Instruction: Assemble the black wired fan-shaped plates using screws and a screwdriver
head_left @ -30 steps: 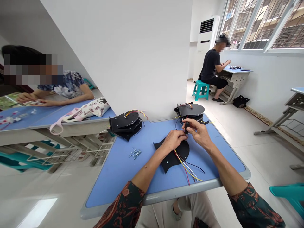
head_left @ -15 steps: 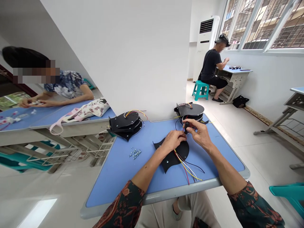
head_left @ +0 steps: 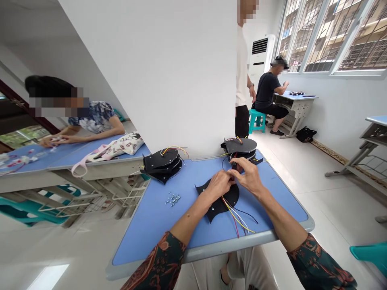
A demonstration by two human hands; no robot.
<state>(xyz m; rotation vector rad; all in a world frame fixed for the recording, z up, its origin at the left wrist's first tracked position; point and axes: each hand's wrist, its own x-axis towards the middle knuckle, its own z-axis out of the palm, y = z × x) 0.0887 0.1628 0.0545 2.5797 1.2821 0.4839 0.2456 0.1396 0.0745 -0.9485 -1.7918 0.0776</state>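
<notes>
The right hand (head_left: 246, 176) has closed in, pinching a small dark part (head_left: 234, 166) beside the left hand (head_left: 218, 185), shut on wires (head_left: 237, 222) above the black plate (head_left: 222, 208).

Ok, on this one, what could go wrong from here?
The loose wires trail toward the table's front edge, so the left hand might snag them. The small screws sit in an open pile on the blue table, where the left sleeve could perhaps scatter them.
</notes>
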